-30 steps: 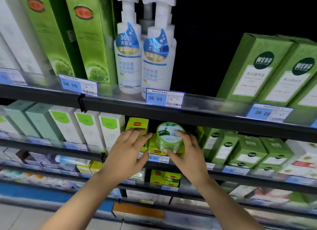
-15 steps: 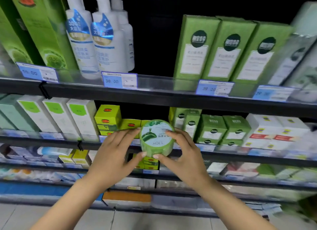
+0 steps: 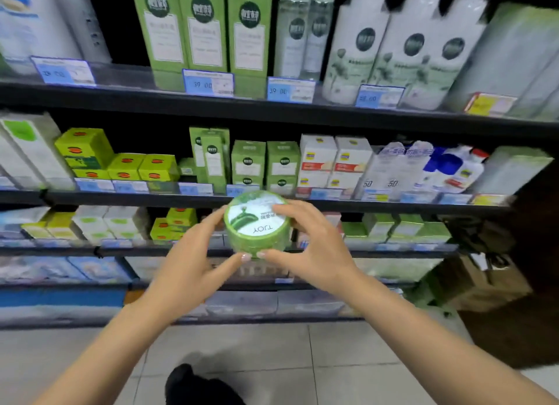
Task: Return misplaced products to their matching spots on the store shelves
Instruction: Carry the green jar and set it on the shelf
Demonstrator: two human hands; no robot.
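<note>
A round green jar (image 3: 257,223) with a white lid showing an aloe picture is held in front of the shelves, clear of them. My left hand (image 3: 193,265) grips its left side, thumb under the rim. My right hand (image 3: 314,253) grips its right side, fingers curled over the top edge. The jar hangs at the height of the black shelf edge (image 3: 393,206) below the green boxes (image 3: 266,162).
Tall green boxes (image 3: 202,26) and white bottles (image 3: 405,47) fill the top shelf. Yellow-green boxes (image 3: 121,162) and white boxes (image 3: 332,162) stand on the middle shelf. A brown bag (image 3: 472,277) sits at the right. Grey tiled floor (image 3: 272,359) lies below.
Both hands pulled the jar off the shelf toward me and carried it rightward along the aisle; the view shifted right, past the pump bottles.
</note>
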